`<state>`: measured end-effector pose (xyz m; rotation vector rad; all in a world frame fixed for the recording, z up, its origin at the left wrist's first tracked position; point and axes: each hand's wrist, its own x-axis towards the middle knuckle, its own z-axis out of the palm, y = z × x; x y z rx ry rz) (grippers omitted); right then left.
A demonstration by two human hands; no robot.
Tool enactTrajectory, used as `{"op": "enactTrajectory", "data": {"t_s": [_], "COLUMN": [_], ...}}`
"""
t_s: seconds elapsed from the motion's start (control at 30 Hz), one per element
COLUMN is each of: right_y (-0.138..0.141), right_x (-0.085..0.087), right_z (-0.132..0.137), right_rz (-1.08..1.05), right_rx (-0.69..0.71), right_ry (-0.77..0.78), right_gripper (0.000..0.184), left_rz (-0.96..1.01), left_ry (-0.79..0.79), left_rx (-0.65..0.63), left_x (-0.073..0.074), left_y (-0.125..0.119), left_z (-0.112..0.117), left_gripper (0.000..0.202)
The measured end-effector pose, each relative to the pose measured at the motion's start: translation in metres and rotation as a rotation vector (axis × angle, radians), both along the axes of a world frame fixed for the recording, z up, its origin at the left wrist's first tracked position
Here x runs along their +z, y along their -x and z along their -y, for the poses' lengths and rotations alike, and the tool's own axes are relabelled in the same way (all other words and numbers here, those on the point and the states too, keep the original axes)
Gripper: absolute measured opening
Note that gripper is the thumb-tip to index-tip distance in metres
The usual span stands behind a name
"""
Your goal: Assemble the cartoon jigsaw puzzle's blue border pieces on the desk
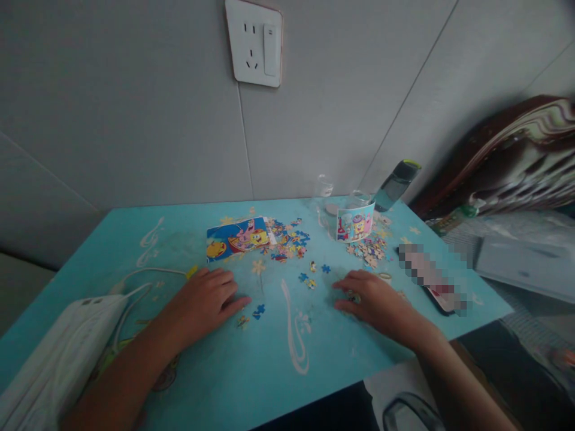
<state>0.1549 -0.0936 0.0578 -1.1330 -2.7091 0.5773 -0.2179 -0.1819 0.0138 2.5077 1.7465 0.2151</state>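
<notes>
My left hand (204, 302) rests on the blue table with its thumb stretched away from the loosely bent fingers and nothing in it. Beside that thumb lie two puzzle pieces, one blue (259, 312) and one yellowish (243, 322). Over the table to the right is my right hand (375, 299), thumb and fingers apart. A puzzle piece (354, 296) shows in the gap between them; I cannot tell whether it is touched. Several loose pieces (311, 284) lie between the hands. Farther back, a cartoon picture card (238, 237) lies beside a heap of puzzle pieces (290, 239).
A curved cartoon picture strip (356, 221) stands by clear containers and another pile of pieces (371, 250). A bottle (398, 184) leans near the wall. A phone (426, 278) lies at the right, a white power strip (67, 353) with cables at the left.
</notes>
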Motion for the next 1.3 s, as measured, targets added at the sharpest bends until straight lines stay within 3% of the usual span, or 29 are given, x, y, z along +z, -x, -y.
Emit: {"op": "enactTrajectory", "data": {"t_s": [0.2,0.37,0.53,0.73,0.87,0.97,1.07,1.17,1.3], "right_y": [-0.007,0.005,0.022,0.043,0.076,0.11,0.134,0.138,0.129], "right_x": [-0.017,-0.013,-0.01,-0.005,0.001,-0.007,-0.02,-0.031,-0.038], "right_z": [0.035,0.043,0.02,-0.005,-0.023,-0.04,-0.05,-0.052,-0.05], "right_rz": [0.063,0.109,0.044,-0.02,-0.133,-0.125,-0.141,-0.162,-0.184], "right_rx": [-0.125,-0.105,-0.048,-0.136,-0.032,0.091,0.092,0.027,0.041], "right_ry": [-0.018,-0.077,-0.055,-0.156,-0.174,-0.173,-0.167,-0.186,-0.186], "right_gripper": [0.022,0.022,0.021,0.019,0.022,0.022,0.024,0.027,0.029], "left_rz": [0.056,0.052,0.025,0.027,-0.011,-0.025,-0.009,0.006,0.011], "left_ry": [-0.018,-0.01,-0.006,-0.011,-0.01,-0.015,-0.03,-0.033,-0.015], "left_rx": [0.011,-0.003,-0.024,-0.024,-0.024,-0.042,-0.051,-0.054,-0.049], "left_x": [0.001,0.002,0.005,0.011,0.012,0.012,0.01,0.01,0.011], "left_y": [-0.002,-0.004,-0.008,-0.01,-0.011,-0.01,-0.01,-0.009,-0.008], "left_z": [0.0,0.0,0.001,0.004,0.005,0.004,0.003,0.003,0.004], "left_gripper": [0.043,0.046,0.047,0.046,0.04,0.039,0.039,0.04,0.042]}}
